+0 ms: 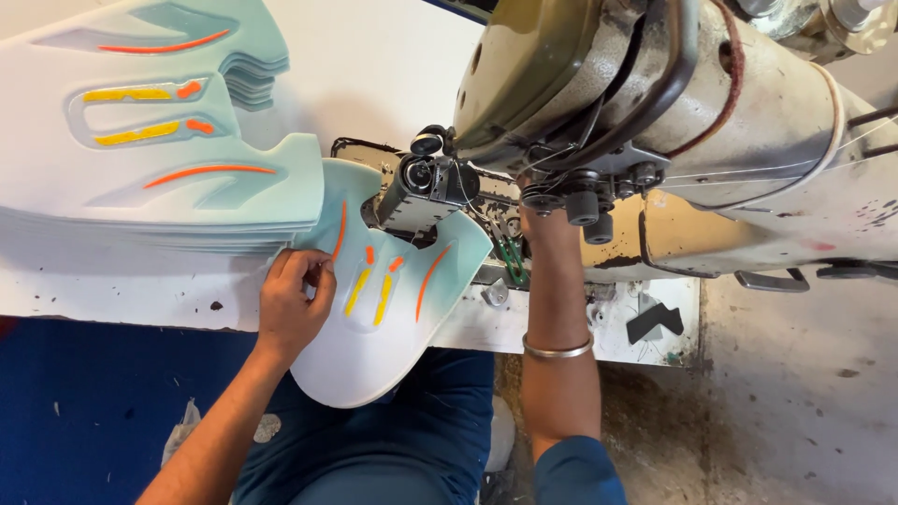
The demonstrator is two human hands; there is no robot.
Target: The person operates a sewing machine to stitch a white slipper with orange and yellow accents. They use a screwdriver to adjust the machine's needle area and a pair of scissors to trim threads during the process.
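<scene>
My fingers (301,273) on the left hand (292,304) are curled together, tips pinching and pressing the left edge of the pale mint shoe upper piece (374,318) with its orange and yellow stripes. The piece lies flat at the front edge of the white table (140,290), its forked top tucked under the head of the sewing machine (655,122) and its rounded end hanging off towards my lap. My right hand (541,224) reaches up behind the machine's presser parts (430,182); its fingers are hidden, so I cannot tell whether they grip anything. A metal bangle (557,351) sits on that wrist.

The piece looks light, thin and bendy, a foam-backed sheet that would flop if lifted by one corner, with a smooth face likely to slide on the table. I judge the plain edges the best hold, clear of the stripes. A stack of matching pieces (159,159) lies just beside, to my left.
</scene>
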